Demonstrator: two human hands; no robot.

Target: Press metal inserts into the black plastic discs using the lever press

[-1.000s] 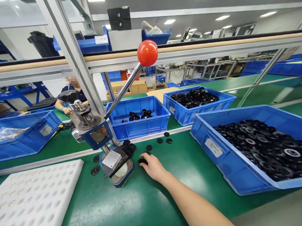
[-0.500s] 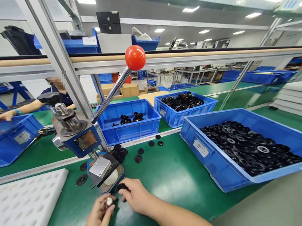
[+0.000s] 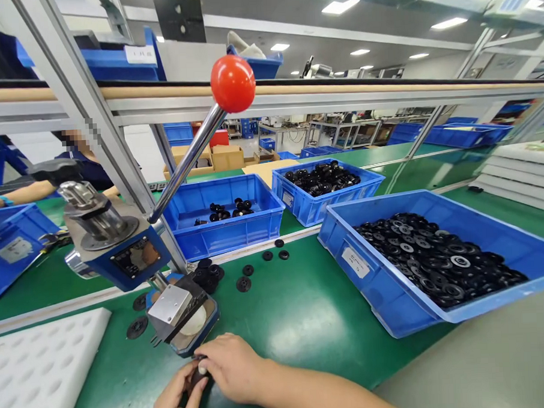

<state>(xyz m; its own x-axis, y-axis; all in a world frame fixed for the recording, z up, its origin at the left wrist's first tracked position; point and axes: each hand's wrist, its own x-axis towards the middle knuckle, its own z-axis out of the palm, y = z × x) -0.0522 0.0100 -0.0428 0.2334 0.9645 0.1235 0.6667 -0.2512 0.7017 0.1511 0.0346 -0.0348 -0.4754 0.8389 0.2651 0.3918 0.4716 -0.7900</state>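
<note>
Here, across a glossy green workbench (image 3: 286, 323), stands a blue-and-steel lever press (image 3: 125, 255) topped by a shiny red ball (image 3: 233, 83)
To the right sits a wide blue plastic bin (image 3: 379, 298), heaped with black ring-shaped parts (image 3: 418, 258); at the left edge, just beside the press, I see a thick white slab (image 3: 79, 339) with rows of round hollows. Low in front of the press base, the bare left hand (image 3: 174, 397) and the bare right hand (image 3: 231, 368) meet, both clamped by fingers and thumb on a small dark piece with a pale rounded tip (image 3: 198, 377), mostly hidden between them, near the bench's close side. Beyond the hands, loose flat black discs (image 3: 243, 283) lie scattered on the green
</note>
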